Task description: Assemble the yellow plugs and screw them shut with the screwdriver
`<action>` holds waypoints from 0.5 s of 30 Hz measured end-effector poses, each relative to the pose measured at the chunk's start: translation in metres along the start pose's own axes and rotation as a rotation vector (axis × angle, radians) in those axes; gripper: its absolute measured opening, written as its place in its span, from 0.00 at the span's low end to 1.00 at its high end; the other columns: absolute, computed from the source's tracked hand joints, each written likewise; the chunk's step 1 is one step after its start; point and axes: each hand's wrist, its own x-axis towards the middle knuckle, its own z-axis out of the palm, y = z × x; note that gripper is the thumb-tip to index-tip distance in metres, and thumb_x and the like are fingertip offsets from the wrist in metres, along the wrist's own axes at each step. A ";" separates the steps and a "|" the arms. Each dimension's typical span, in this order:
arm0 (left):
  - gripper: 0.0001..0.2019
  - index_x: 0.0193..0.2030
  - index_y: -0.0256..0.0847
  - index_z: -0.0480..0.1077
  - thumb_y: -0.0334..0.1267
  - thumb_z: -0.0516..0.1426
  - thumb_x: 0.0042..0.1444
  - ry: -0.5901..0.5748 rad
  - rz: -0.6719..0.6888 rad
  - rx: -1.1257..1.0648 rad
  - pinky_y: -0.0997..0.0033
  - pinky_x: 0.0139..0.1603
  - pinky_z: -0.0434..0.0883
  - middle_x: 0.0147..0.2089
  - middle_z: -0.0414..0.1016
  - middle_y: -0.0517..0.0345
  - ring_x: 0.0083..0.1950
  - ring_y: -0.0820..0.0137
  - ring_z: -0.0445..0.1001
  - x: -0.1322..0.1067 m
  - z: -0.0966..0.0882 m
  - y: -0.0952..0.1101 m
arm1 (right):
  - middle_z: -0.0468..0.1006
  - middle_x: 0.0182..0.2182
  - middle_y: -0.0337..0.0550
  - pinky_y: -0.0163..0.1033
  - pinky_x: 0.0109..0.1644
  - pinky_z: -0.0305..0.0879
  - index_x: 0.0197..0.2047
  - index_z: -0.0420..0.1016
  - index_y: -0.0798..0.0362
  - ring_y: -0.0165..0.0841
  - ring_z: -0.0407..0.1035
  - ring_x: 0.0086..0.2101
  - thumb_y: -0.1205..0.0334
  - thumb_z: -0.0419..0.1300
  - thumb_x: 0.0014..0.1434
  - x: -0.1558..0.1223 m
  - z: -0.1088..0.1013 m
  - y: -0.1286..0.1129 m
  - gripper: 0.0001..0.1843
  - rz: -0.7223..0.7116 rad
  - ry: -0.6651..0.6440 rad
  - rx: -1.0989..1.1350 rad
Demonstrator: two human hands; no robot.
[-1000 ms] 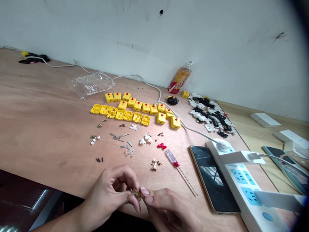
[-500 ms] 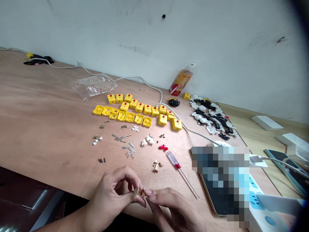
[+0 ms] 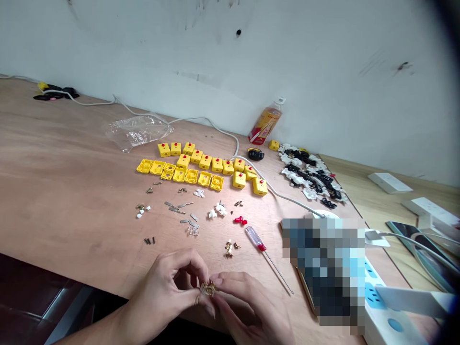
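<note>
At the front edge of the wooden table (image 3: 72, 191), my left hand (image 3: 161, 297) and my right hand (image 3: 247, 304) pinch a small brass contact assembly (image 3: 208, 288) between their fingertips. Part of it is hidden by my fingers. Just beyond my right hand lie small brass pieces (image 3: 228, 249) and a red-handled screwdriver (image 3: 256, 238). Farther off are loose metal blades (image 3: 173, 207), white plastic pieces (image 3: 220, 209), and rows of yellow plug housings (image 3: 204, 165) with red buttons.
A pixelated patch (image 3: 323, 270) covers a phone beside a white power strip (image 3: 373, 297). A pile of black and white parts (image 3: 309, 175) lies at the back right. A white cable (image 3: 276, 189), a plastic bag (image 3: 138, 132) and a drink bottle (image 3: 265, 125) lie behind.
My hands have drawn closer around the brass assembly, and my right fingers have shifted on it. The view has shifted slightly. The parts on the table have not moved.
</note>
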 end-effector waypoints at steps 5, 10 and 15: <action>0.03 0.38 0.43 0.77 0.36 0.66 0.60 -0.005 0.005 0.042 0.77 0.36 0.70 0.34 0.78 0.63 0.34 0.73 0.75 -0.001 0.000 0.004 | 0.83 0.43 0.44 0.30 0.49 0.79 0.54 0.75 0.50 0.31 0.81 0.43 0.76 0.62 0.64 -0.002 0.000 0.000 0.18 0.033 0.032 -0.074; 0.03 0.43 0.44 0.76 0.34 0.60 0.68 -0.046 0.157 0.367 0.74 0.40 0.70 0.38 0.79 0.63 0.38 0.71 0.76 -0.004 -0.006 0.008 | 0.84 0.42 0.41 0.29 0.46 0.79 0.54 0.74 0.47 0.29 0.81 0.40 0.69 0.62 0.68 -0.009 -0.002 0.004 0.14 0.124 -0.001 -0.148; 0.08 0.46 0.45 0.75 0.28 0.59 0.67 -0.111 0.340 0.726 0.69 0.42 0.70 0.41 0.76 0.60 0.42 0.65 0.74 -0.005 -0.014 0.009 | 0.81 0.31 0.38 0.30 0.32 0.77 0.51 0.76 0.47 0.30 0.78 0.31 0.59 0.59 0.71 -0.006 -0.001 0.004 0.08 0.163 -0.072 -0.221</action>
